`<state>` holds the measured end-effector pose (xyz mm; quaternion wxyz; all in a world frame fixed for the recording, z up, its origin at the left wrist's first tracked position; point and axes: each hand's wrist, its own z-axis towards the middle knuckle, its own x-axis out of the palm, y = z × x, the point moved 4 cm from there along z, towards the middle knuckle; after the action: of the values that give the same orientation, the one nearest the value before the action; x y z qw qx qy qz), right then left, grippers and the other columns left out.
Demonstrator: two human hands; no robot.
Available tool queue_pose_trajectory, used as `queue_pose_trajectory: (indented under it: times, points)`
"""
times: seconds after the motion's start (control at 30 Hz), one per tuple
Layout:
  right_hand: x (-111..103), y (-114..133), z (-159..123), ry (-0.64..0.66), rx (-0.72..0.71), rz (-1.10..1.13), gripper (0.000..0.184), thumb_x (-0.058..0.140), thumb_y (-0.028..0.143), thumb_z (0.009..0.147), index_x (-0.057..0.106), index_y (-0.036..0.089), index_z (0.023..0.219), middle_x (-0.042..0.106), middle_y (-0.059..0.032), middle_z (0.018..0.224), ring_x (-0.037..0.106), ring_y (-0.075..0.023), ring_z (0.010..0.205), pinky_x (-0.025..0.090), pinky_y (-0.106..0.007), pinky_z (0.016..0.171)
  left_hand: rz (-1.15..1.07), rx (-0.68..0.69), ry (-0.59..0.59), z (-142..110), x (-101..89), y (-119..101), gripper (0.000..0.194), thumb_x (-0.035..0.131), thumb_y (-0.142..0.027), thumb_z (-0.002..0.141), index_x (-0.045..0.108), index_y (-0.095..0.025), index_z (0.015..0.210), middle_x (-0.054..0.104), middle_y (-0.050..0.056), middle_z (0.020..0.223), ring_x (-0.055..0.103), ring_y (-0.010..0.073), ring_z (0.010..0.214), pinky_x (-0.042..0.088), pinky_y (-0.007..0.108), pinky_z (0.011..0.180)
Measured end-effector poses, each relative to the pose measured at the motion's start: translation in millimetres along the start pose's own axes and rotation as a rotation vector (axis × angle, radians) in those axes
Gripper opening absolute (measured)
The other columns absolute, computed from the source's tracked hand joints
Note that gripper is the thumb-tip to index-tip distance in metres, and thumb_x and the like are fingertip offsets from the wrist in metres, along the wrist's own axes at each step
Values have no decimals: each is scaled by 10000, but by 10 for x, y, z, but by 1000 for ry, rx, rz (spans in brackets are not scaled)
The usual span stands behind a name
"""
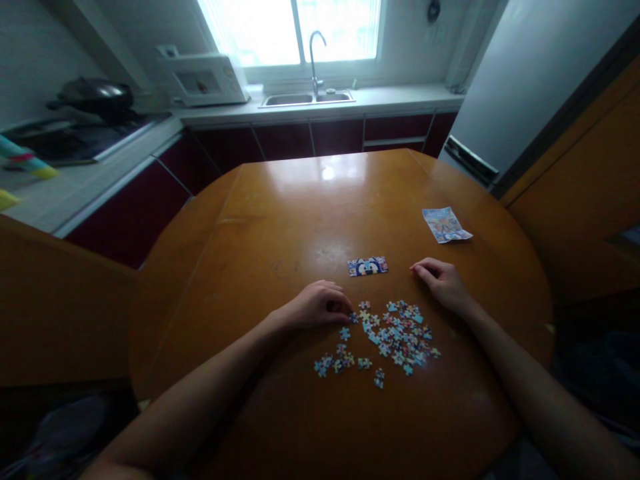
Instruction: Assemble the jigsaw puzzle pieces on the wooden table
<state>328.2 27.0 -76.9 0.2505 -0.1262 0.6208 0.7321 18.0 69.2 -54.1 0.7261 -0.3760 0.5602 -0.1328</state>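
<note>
My left hand [323,303] rests on the table with its fingers curled in a pinch at a dark blue puzzle piece [354,318], on the left edge of a spread of loose puzzle pieces [403,337]. Beyond that spread lies a joined strip of puzzle [368,267] with a blue and white cartoon face. To the right of the strip is my right hand [443,283], thumb and forefinger closed together; what they hold, if anything, is too small to make out. A smaller group of pieces [340,361] lies nearer to me, left of the main spread.
A creased picture sheet [445,225] lies on the right of the round wooden table [280,220]. Behind the table are a counter with a sink [310,99], a microwave [207,80] and a stove with a pan [95,97]. A fridge [535,80] stands at right.
</note>
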Motion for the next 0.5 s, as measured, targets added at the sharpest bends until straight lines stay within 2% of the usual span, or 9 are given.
queue_pose_trajectory:
  times: [0.5]
  points:
    - [-1, -8, 1, 3, 2, -15, 297, 601, 459, 911, 737, 207, 834, 743, -67, 850, 671, -238, 810, 509, -363, 786, 20, 15, -2, -8, 39, 62, 207, 737, -448, 896, 808, -255, 917, 646, 9, 742, 584, 130, 704, 424, 273, 723]
